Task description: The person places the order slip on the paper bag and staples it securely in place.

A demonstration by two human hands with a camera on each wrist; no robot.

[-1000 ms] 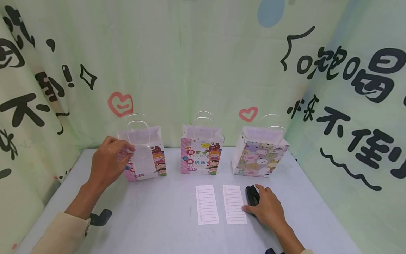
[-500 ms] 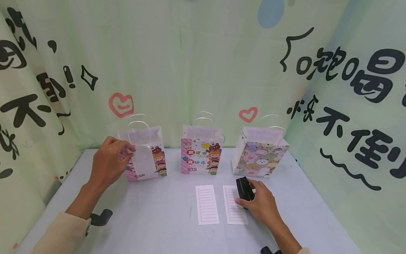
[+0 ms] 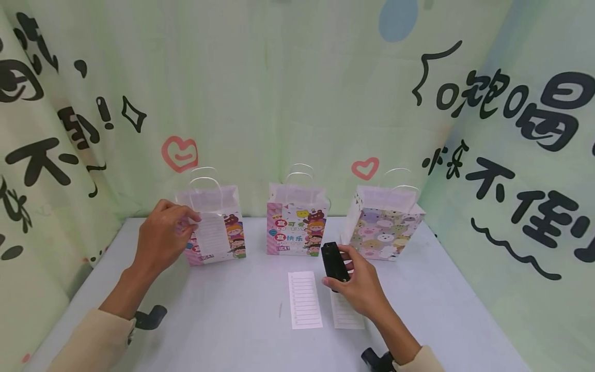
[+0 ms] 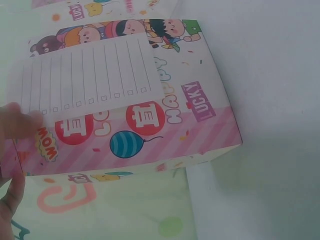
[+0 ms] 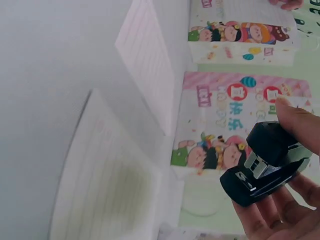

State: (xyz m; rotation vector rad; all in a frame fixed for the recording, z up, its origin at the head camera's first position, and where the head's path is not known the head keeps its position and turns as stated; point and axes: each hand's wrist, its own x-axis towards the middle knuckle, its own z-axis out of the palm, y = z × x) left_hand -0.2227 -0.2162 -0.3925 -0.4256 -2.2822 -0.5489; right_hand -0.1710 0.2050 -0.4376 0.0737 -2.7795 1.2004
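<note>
Black and metal, the small stapler (image 3: 335, 262) has risen off the bench (image 3: 223, 320) and shifted leftward, gripped by your right hand (image 3: 360, 284), while your left hand (image 3: 162, 235) pinches a lined white paper slip (image 3: 213, 237) against the leftmost pink cartoon-printed paper bag (image 3: 236, 240), so both seem ready.

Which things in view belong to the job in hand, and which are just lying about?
Likely part of the job:
black stapler, in the right hand
lined card, held against the left bag by the left hand
probably also the left loose card, right loose card, middle bag and right bag

Just around:
printed curtain
black wrist gear
</note>
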